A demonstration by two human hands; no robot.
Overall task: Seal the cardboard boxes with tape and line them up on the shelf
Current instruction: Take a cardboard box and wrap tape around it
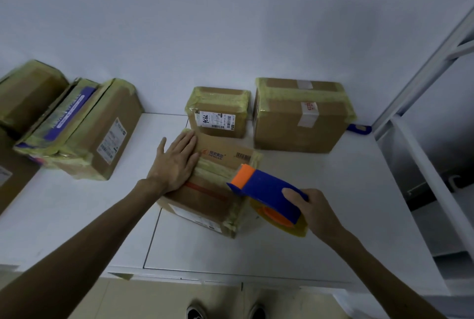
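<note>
- At the far left we see three cardboard boxes close together at the left end of the white table (pixel 333 190): a plain box (pixel 28 95), a box with a purple label (pixel 64 118) and a big box with a white label (pixel 107 139). All three have yellowish tape on their edges. This part is a little blurred.
- The left hand (pixel 177 162) lies flat on the top of the middle box (pixel 205 195), at its left end. The fingers are straight and together, they press on the cardboard and grip nothing.
- The middle box stands on the table in front of the person, turned a little. A strip of yellowish tape runs across its top, and its right corners are taped too.
- Behind it, near the wall, stands a small box (pixel 218 113) with a white label and the number 796, also taped.
- The tape dispenser (pixel 266 190), blue with an orange front, is at the right end of the middle box, with its orange end over the box top. A yellowish tape roll (pixel 282 221) sits in it.
- The right hand (pixel 315 211) grips the back of the dispenser, with the thumb on top and the fingers curled around it.
- To the right of the small box stands a large box (pixel 300 116), taped around the top.
- At the right edge rises the white metal shelf (pixel 423 87).
</note>
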